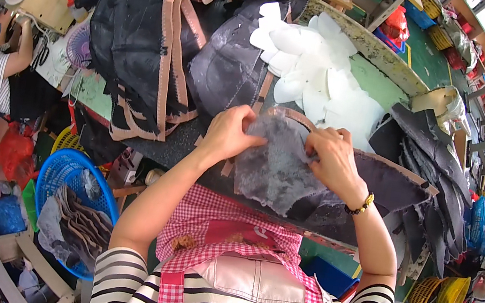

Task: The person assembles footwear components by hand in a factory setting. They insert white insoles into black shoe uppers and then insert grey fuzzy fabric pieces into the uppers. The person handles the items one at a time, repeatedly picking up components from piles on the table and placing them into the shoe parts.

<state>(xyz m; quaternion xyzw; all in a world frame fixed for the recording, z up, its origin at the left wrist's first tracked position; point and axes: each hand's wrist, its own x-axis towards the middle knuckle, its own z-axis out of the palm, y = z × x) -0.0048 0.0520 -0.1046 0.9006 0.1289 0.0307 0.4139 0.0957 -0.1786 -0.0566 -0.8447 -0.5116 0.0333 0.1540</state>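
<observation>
A grey, mottled, cloudy-looking sheet (275, 167) lies in front of me over a dark cut piece with a tan edge strip (297, 117). My left hand (232, 131) pinches the sheet's upper left edge between thumb and fingers. On the other side, my right hand (333, 160) has its fingers curled down onto the upper right edge; its fingertips are partly hidden. A dark panel (389, 184) with a tan border stretches out to the right from under that hand. Just beyond my hands, white rounded pieces (316, 67) lie in a loose heap.
Large dark panels with tan strips (136, 35) pile up at the back left of the table. More dark pieces (429, 158) are stacked at the right. A blue basket (46, 182) holding cut pieces stands at lower left. Another person (0, 70) works at the far left.
</observation>
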